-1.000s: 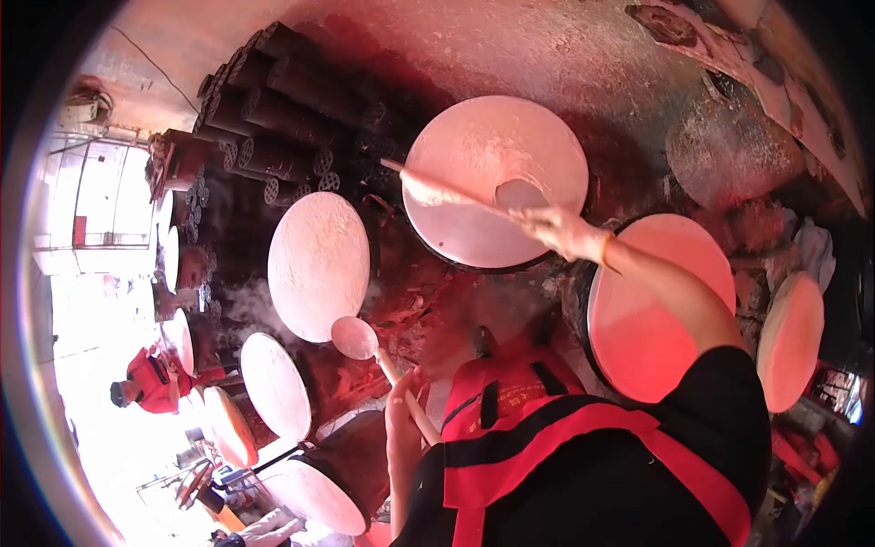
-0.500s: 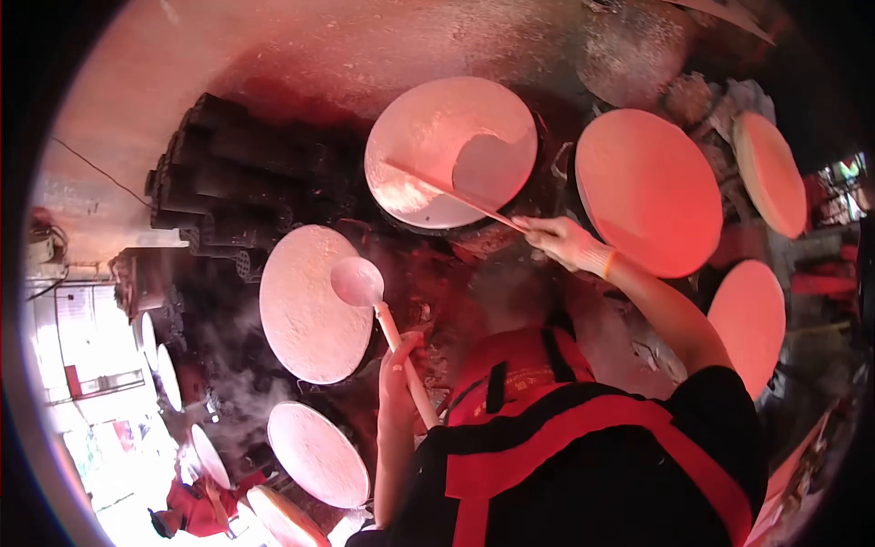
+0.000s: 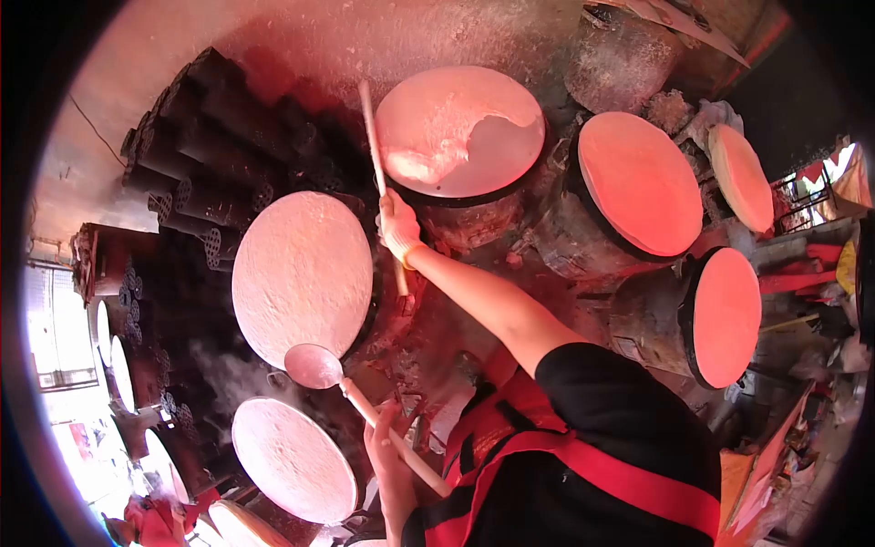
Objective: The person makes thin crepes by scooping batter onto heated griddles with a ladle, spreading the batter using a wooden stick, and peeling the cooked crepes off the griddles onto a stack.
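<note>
My right hand [image 3: 398, 226], in a light glove with a yellow cuff, is closed around a long wooden stick [image 3: 371, 137]. It reaches out beside the far round griddle [image 3: 510, 159], where a pale layer [image 3: 428, 128] covers part of the surface and a smooth patch shows at the right. Lower down, my left hand [image 3: 387, 447] grips the wooden handle of a ladle [image 3: 313, 366]. The ladle's bowl overlaps the lower edge of a large round griddle [image 3: 303, 273] covered with a pale, bumpy layer. Whether they touch I cannot tell.
Dark honeycomb briquettes [image 3: 228, 118] are stacked at the left. More covered round griddles stand on drum stoves: one upper right [image 3: 643, 182], one at right [image 3: 726, 317], one lower left [image 3: 293, 460] near steam. Another person in red [image 3: 159, 521] is at bottom left.
My right hand has moved left, swinging the stick off the far griddle to a near-upright angle. The ladle has shifted down and left in view. The camera view has turned somewhat.
</note>
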`<state>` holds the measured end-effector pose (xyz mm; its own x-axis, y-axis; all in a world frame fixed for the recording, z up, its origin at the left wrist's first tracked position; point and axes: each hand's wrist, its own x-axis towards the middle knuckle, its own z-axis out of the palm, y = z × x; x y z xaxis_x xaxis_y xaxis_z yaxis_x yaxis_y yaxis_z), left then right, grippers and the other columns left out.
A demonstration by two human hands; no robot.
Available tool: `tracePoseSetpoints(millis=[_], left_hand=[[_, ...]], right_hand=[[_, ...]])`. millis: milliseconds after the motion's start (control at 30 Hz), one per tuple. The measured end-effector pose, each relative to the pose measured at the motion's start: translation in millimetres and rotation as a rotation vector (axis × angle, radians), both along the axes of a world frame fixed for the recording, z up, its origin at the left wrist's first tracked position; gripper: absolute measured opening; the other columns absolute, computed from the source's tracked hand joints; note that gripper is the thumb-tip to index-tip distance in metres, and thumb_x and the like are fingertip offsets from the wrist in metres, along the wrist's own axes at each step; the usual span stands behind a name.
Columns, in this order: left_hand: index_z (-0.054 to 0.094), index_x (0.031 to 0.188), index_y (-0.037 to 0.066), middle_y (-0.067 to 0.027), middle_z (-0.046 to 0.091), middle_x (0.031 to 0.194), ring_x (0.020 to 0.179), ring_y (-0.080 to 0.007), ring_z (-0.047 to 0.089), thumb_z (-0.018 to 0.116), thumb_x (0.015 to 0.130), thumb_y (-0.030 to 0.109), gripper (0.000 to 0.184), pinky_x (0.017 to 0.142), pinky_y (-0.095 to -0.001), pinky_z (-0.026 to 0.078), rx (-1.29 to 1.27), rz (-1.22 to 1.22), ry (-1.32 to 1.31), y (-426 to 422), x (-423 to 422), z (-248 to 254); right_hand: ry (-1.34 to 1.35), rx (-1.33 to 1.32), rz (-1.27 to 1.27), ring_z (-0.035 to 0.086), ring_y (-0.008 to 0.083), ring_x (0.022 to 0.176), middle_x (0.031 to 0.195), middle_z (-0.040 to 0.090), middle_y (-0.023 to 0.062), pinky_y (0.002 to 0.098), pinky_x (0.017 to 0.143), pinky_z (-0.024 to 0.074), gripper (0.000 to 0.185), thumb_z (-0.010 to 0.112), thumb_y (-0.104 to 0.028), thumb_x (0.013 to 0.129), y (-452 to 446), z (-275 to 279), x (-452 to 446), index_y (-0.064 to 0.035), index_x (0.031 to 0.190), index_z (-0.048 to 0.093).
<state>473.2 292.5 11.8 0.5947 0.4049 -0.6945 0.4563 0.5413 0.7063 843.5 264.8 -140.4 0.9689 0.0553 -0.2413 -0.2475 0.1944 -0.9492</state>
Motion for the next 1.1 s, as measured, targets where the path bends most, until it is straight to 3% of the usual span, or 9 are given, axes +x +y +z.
tracePoseSetpoints(millis=[133,233,333,467,567,667,867,1033,1100], left_hand=[[0.058,0.114,0.001,-0.008,0.06,0.112,0.104,-0.0154,0.058,0.066,0.087,0.02,0.034,0.093,-0.0295,0.047,-0.025,0.083,-0.018,-3,-1,9],[0.059,0.113,0.001,-0.0078,0.059,0.115,0.109,-0.0158,0.056,0.065,0.089,0.023,0.033,0.096,-0.0297,0.045,-0.053,0.112,-0.059,-12,9,19],[0.062,0.116,0.002,-0.0086,0.055,0.12,0.112,-0.0176,0.054,0.057,0.093,0.035,0.04,0.098,-0.032,0.043,0.083,-0.07,-0.293,-11,1,0],[0.062,0.12,0.002,-0.0098,0.055,0.121,0.109,-0.0192,0.054,0.047,0.095,0.05,0.056,0.094,-0.0323,0.044,0.255,-0.26,-0.408,-21,9,-6],[0.061,0.12,0.001,-0.0107,0.054,0.121,0.099,-0.0182,0.055,0.042,0.093,0.059,0.067,0.083,-0.0305,0.046,0.432,-0.404,-0.568,-37,24,4],[0.061,0.116,0.001,-0.0088,0.057,0.108,0.084,-0.0138,0.054,0.05,0.095,0.047,0.052,0.07,-0.0276,0.046,0.288,-0.421,-0.517,-48,42,6],[0.056,0.098,0.007,0.0009,0.05,0.077,0.06,-0.0052,0.045,0.061,0.093,0.013,0.009,0.048,-0.0181,0.036,-0.173,-0.093,-0.175,-102,101,27],[0.055,0.093,0.009,0.0024,0.049,0.074,0.053,-0.0021,0.038,0.06,0.094,0.014,0.007,0.043,-0.0163,0.028,-0.205,-0.101,-0.165,-141,136,33],[0.055,0.093,0.009,0.0025,0.049,0.073,0.052,-0.0023,0.038,0.06,0.094,0.015,0.008,0.042,-0.0166,0.028,-0.228,-0.092,-0.156,-152,146,30]], right_hand=[[0.077,-0.025,-0.162,0.036,0.0068,0.041,0.06,0.038,-0.0055,0.0252,0.034,0.0307,0.037,0.04,-0.034,0.102,-24,11,-46,-0.029,0.139,0.043],[0.255,0.292,-0.067,0.029,0.0059,0.041,0.059,0.033,-0.0072,0.0225,0.036,0.0264,0.041,0.041,-0.037,0.102,-98,65,-104,-0.0353,0.143,0.036],[0.276,0.166,-0.102,0.03,0.0052,0.043,0.062,0.036,-0.0057,0.0216,0.037,0.0253,0.045,0.043,-0.039,0.102,-154,72,-112,-0.0385,0.146,0.032],[0.233,0.479,-0.178,0.035,0.0077,0.043,0.064,0.04,-0.0024,0.0243,0.035,0.0301,0.041,0.041,-0.035,0.103,-141,91,-93,-0.0365,0.143,0.035],[0.282,0.258,0.27,0.033,0.0061,0.043,0.061,0.035,-0.0067,0.0229,0.037,0.0276,0.037,0.041,-0.033,0.103,-138,87,-101,-0.036,0.14,0.041],[0.35,0.273,0.221,0.031,0.0046,0.046,0.064,0.036,-0.0072,0.0206,0.039,0.0272,0.041,0.044,-0.038,0.102,-200,81,-116,-0.0342,0.142,0.039],[0.339,0.327,0.021,0.032,0.0056,0.043,0.062,0.04,-0.0044,0.0218,0.037,0.0273,0.042,0.046,-0.034,0.101,-289,85,-73,-0.0343,0.143,0.04],[0.36,0.19,0.498,0.033,0.0053,0.047,0.067,0.041,-0.0047,0.021,0.039,0.025,0.044,0.048,-0.038,0.1,-312,101,-76,-0.0336,0.143,0.041],[0.421,0.23,0.415,0.033,0.0054,0.047,0.068,0.043,-0.0037,0.0204,0.039,0.0258,0.047,0.049,-0.04,0.099,-355,78,-66,-0.0339,0.144,0.039]])
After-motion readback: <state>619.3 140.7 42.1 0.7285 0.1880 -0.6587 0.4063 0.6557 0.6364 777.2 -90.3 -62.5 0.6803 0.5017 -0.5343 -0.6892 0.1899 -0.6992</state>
